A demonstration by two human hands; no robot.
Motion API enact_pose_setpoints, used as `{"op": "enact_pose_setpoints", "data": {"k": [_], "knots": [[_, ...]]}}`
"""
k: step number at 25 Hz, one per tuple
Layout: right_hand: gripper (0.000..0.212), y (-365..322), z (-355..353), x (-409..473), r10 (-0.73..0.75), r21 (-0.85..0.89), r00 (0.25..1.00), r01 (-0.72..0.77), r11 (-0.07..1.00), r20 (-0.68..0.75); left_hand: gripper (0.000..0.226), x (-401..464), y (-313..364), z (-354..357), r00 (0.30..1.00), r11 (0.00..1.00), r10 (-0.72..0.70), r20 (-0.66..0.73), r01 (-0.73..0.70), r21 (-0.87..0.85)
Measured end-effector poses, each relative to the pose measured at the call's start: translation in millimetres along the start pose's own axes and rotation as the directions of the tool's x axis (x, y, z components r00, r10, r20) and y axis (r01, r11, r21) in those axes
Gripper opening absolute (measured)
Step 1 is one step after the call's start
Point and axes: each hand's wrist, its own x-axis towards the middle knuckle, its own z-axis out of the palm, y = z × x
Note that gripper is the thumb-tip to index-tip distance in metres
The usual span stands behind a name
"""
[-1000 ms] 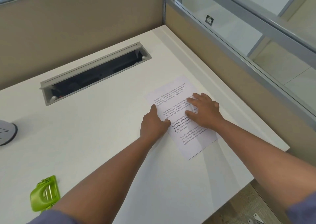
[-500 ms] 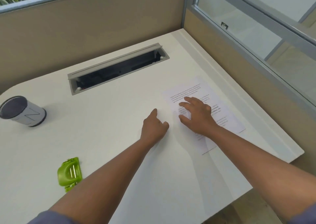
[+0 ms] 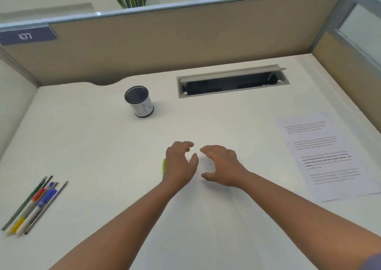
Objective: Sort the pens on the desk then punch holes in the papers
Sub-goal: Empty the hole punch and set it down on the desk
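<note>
Several pens and pencils [image 3: 34,205] lie bundled side by side at the desk's near left. A cylindrical pen holder [image 3: 140,101] with a dark mesh top stands toward the back. Printed papers [image 3: 327,156] lie flat at the right. My left hand [image 3: 180,163] hovers at the desk's middle, fingers curled and apart, holding nothing. A sliver of the green hole punch [image 3: 164,165] shows at its left edge; the rest is hidden behind the hand. My right hand [image 3: 221,165] hangs beside it, open, well left of the papers.
An open grey cable tray [image 3: 233,82] is set into the white desk [image 3: 103,146] at the back right. Tan partition walls [image 3: 175,43] close the back and right sides. A plant shows above the partition.
Both hands have left the papers and moved left to the desk's middle, over the green hole punch. The view has swung left, bringing the pens and whole pen holder into sight.
</note>
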Motion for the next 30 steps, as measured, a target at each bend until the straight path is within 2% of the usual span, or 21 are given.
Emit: {"op": "enact_pose_setpoints", "data": {"k": [2, 4, 6, 8, 11, 14, 18, 19, 21, 24, 28, 30], "knots": [[0.096, -27, 15, 13, -0.041, -0.029, 0.996, 0.043, 0.999, 0.073, 0.039, -3, -28, -26, 0.981, 0.979, -0.189, -0.051, 0.185, -0.081], [0.107, -45, 30, 23, -0.041, -0.042, 0.993, 0.047, 0.998, 0.114, 0.05, -4, -49, -44, 0.908, 0.888, -0.415, 0.053, 0.417, -0.193], [0.115, -57, 43, 30, -0.009, -0.063, 0.991, 0.018, 0.998, 0.132, 0.058, -5, -65, -53, 0.842, 0.804, -0.503, 0.194, 0.538, -0.252], [0.119, -64, 53, 36, 0.03, -0.112, 0.992, -0.016, 0.994, 0.122, 0.054, -5, -74, -57, 0.826, 0.789, -0.502, 0.256, 0.559, -0.254], [0.118, -65, 60, 40, 0.068, -0.119, 0.993, -0.057, 0.991, 0.092, 0.047, 4, -77, -60, 0.817, 0.793, -0.505, 0.278, 0.566, -0.225], [0.117, -66, 59, 44, 0.084, -0.138, 0.992, -0.07, 0.988, 0.098, 0.045, 14, -74, -64, 0.771, 0.77, -0.547, 0.326, 0.616, -0.167], [0.118, -66, 58, 45, 0.086, -0.131, 0.992, -0.073, 0.989, 0.095, 0.047, 20, -70, -62, 0.779, 0.823, -0.565, 0.273, 0.555, 0.121], [0.118, -67, 58, 45, 0.086, -0.13, 0.992, -0.073, 0.989, 0.095, 0.049, 22, -69, -63, 0.772, 0.822, -0.568, 0.286, 0.55, 0.148], [0.118, -66, 58, 44, 0.079, -0.133, 0.992, -0.066, 0.989, 0.096, 0.053, 25, -67, -65, 0.751, 0.815, -0.574, 0.328, 0.563, 0.136], [0.118, -66, 57, 44, 0.078, -0.129, 0.992, -0.065, 0.99, 0.096, 0.046, 24, -64, -66, 0.761, 0.821, -0.568, 0.313, 0.551, 0.151], [0.118, -66, 58, 43, 0.078, -0.121, 0.992, -0.066, 0.991, 0.097, 0.042, 22, -63, -62, 0.735, 0.76, -0.579, 0.353, 0.643, -0.092], [0.12, -65, 59, 42, 0.074, -0.117, 0.993, -0.062, 0.991, 0.095, 0.04, 17, -62, -59, 0.748, 0.744, -0.587, 0.309, 0.649, -0.16]]}}
